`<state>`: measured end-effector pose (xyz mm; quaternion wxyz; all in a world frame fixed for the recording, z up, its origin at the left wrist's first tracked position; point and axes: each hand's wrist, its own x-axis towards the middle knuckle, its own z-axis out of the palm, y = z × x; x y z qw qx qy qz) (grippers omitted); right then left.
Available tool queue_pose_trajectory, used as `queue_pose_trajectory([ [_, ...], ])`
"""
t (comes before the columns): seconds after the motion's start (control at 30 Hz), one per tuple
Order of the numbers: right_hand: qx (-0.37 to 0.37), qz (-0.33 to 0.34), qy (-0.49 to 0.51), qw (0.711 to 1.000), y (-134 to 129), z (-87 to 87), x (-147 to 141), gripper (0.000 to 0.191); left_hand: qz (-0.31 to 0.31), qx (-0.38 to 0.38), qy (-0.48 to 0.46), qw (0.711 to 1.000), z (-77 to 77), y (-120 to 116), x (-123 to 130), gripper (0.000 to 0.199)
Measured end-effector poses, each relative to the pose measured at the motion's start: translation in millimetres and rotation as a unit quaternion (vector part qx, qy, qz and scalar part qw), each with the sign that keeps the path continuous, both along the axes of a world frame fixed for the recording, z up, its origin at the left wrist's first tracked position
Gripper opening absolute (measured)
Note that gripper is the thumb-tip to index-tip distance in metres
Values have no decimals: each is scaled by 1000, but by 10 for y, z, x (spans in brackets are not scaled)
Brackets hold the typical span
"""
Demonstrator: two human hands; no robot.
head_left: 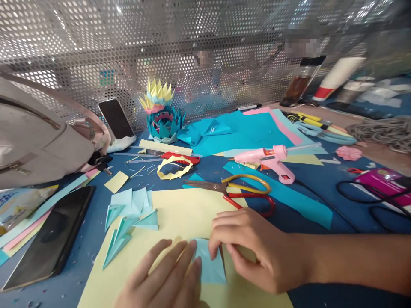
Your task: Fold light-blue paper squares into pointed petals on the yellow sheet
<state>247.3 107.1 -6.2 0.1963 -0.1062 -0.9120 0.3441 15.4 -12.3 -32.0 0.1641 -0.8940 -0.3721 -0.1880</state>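
Observation:
A light blue paper piece (212, 267) lies on a large pale yellow sheet (173, 209) at the bottom middle. My left hand (170, 273) rests at its left edge, fingers stretched out and fingertips touching it. On its upper right, the bent fingers of my right hand (247, 248) press down, with the thumb just off to the side. Folded light blue triangles (120, 239) and flat light blue squares (130, 201) lie on the sheet's left part. Scissors (221, 186) with one yellow and one red handle lie behind my right hand.
A pink glue gun (269, 160) with a black cord lies behind the scissors. A black phone (51, 239) is at left, a grey bag (41, 132) behind it. A folded-paper model (162, 115) stands by the perforated metal panel (180, 55). A bottle (300, 83) stands back right.

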Motion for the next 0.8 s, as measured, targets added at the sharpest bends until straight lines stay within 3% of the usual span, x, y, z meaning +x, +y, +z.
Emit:
queue_pose_trajectory([
  [0.37, 40, 21, 21, 999, -10, -70, 34, 16, -58, -88, -33, 994, 122, 67, -48, 28],
  [0.67, -9, 14, -43, 999, 2, -46, -18, 1, -101, -56, -50, 992, 102, 85, -26, 36],
  [0.8, -4, 4, -71, 997, -2, -51, -46, 9, -95, -79, -15, 992, 105, 40, -33, 29],
])
